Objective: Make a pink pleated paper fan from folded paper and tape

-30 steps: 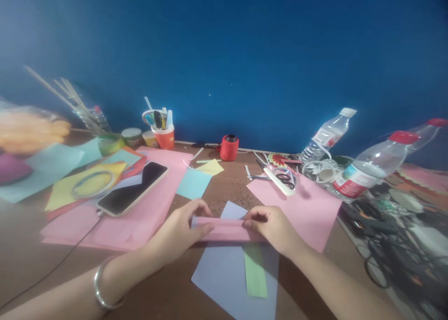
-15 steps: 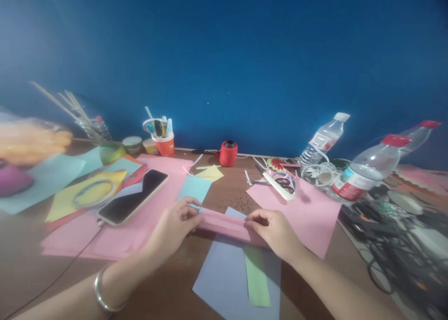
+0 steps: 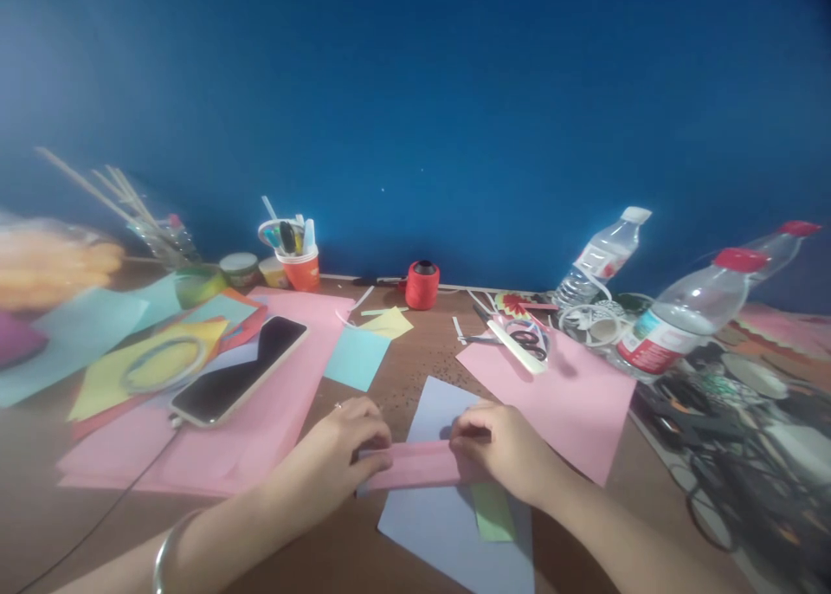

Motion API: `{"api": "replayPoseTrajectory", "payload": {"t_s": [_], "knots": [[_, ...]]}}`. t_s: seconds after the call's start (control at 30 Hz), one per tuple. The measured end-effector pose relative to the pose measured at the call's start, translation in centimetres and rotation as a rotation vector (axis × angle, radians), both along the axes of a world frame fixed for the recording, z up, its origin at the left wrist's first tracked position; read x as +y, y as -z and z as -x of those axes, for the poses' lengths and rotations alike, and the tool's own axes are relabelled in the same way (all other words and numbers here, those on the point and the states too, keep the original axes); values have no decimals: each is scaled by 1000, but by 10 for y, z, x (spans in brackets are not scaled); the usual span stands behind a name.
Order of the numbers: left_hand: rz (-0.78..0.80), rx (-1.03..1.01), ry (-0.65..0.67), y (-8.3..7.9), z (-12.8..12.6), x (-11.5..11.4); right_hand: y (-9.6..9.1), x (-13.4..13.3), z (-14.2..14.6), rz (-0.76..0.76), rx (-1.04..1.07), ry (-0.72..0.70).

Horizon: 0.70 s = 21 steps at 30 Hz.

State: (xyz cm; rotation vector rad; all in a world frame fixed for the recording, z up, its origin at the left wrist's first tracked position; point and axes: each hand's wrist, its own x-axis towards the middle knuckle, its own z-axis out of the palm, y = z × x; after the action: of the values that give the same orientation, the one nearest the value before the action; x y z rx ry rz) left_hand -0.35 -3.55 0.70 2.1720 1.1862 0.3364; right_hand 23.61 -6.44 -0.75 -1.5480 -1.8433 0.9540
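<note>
A folded pink paper strip [image 3: 421, 466] lies level between my hands, above the pale blue paper sheet [image 3: 447, 533]. My left hand [image 3: 347, 442] pinches its left end between thumb and fingers. At the other end, my right hand [image 3: 499, 447] is closed on the strip, with the thumb tucked under the curled fingers. A light green paper strip [image 3: 494, 514] rests on the blue sheet, its upper part hidden by the pink strip and my right hand.
Left are pink sheets [image 3: 279, 412], a phone [image 3: 241, 371] with a cable, and a cup of pens [image 3: 299, 269]. A red thread spool [image 3: 422, 286] stands by the wall. Scissors [image 3: 529, 343], bottles [image 3: 688, 317] and tangled black cords [image 3: 720, 455] occupy the right.
Both hands have lowered the pink strip toward me, and it now sits more level. More of the blue sheet's top shows, while less of the green strip is visible.
</note>
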Motion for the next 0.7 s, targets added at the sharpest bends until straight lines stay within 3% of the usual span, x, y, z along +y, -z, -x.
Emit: {"api": "replayPoseTrajectory", "payload": {"t_s": [0.23,0.5,0.7], "knots": [[99,20,61,3,1,4,-4,0,2,-6,9,-61],[158,67,20,5,0,4,3,5,0,45,17,-52],[112,139,33,12,0,4,1,5,-3,-31,-100,-103]]}}
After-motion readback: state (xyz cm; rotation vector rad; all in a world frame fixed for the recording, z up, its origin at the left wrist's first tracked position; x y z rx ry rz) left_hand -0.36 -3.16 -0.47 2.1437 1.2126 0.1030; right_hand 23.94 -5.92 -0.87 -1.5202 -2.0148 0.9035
